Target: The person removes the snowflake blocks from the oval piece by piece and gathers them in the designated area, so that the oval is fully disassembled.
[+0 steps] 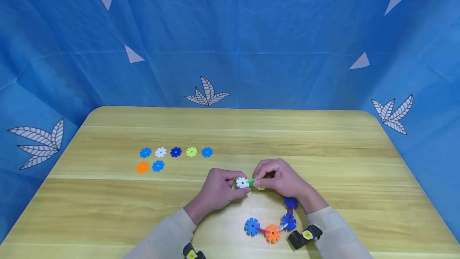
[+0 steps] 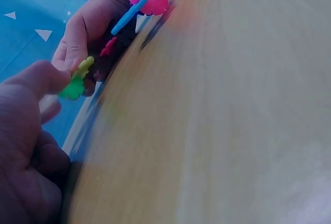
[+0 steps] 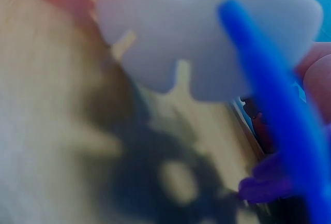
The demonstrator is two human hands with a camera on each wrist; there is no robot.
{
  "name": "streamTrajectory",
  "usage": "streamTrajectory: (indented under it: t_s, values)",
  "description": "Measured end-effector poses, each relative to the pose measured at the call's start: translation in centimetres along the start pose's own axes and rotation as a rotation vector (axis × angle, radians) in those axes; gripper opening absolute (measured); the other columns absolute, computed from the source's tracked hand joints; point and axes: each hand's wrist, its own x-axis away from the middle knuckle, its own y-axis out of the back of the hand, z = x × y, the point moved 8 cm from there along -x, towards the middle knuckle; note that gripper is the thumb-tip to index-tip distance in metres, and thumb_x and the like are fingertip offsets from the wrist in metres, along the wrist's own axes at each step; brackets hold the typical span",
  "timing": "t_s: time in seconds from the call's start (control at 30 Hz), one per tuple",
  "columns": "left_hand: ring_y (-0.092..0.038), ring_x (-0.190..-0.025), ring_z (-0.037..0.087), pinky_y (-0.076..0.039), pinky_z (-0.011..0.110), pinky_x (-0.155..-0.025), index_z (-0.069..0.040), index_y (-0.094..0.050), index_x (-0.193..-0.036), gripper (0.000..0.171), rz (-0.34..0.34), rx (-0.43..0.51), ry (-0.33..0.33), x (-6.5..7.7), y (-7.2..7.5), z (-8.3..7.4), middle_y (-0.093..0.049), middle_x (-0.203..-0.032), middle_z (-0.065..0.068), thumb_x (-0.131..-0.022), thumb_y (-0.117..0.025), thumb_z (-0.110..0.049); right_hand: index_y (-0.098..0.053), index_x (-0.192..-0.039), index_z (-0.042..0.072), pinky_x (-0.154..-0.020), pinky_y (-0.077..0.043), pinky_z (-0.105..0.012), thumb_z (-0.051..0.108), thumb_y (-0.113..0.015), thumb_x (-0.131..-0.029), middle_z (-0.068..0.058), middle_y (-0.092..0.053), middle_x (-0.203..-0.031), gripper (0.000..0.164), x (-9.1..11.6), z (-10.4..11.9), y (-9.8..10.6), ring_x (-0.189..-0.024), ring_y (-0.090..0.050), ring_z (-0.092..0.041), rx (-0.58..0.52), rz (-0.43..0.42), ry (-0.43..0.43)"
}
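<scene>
My left hand (image 1: 218,189) pinches a white notched disc (image 1: 242,182) between thumb and fingers. Against its right edge sits a green disc (image 1: 251,182), seen nearly edge-on, which my right hand (image 1: 282,178) grips with thumb and fingertips. From beside the right hand a curved chain of slotted-together discs runs toward the front, with dark blue discs (image 1: 289,222), an orange disc (image 1: 272,233) and a light blue disc (image 1: 252,226) at its end. In the right wrist view a pale disc (image 3: 207,43) and a blue edge-on disc (image 3: 282,105) loom close.
On the wooden table (image 1: 108,211), loose discs lie in two rows at the back left, among them a yellow-green disc (image 1: 191,152) and an orange disc (image 1: 142,167). A blue cloth (image 1: 251,31) hangs behind and beside the table.
</scene>
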Motion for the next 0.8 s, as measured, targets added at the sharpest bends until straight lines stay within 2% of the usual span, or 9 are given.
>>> streamTrajectory:
  t_s: [0.3,0.8]
  values:
    - [-0.034,-0.043,0.003,-0.028,0.017,-0.040,-0.005,-0.078,-0.104,0.032,0.002,-0.007,0.017,0.00,-0.02,-0.02,-0.044,-0.048,-0.009,-0.077,-0.087,-0.017,-0.076,-0.083,0.004,-0.074,-0.053,-0.034,-0.005,-0.075,-0.085,-0.017,-0.068,-0.088,0.010,0.12,0.35,0.06,-0.084,-0.064,-0.027,0.011,-0.010,-0.006]
    - [-0.035,-0.044,0.002,-0.029,0.018,-0.041,-0.007,-0.078,-0.103,0.030,0.006,-0.042,-0.015,0.14,-0.08,0.11,-0.045,-0.049,-0.009,-0.077,-0.087,-0.020,-0.076,-0.081,0.005,-0.076,-0.054,-0.035,-0.005,-0.075,-0.085,-0.016,-0.069,-0.088,0.011,0.24,0.21,-0.05,-0.085,-0.065,-0.027,-0.008,-0.007,-0.008]
